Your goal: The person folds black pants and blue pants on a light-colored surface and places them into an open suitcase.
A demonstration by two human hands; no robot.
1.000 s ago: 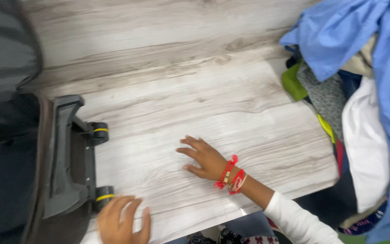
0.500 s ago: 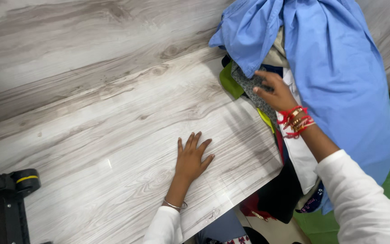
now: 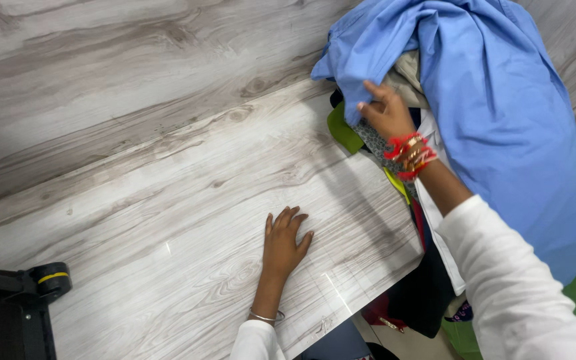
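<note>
Right hand (image 3: 387, 115) higher, perhaps gripping blue cloth (image 3: 501, 100)

My arms: long white sleeves on both. L wrist has one thin silver bangle (image 3: 266, 317). R wrist has stack of red thread bands w/ gold bangles (image 3: 409, 155). No rings, hands bare otherwise.
</note>
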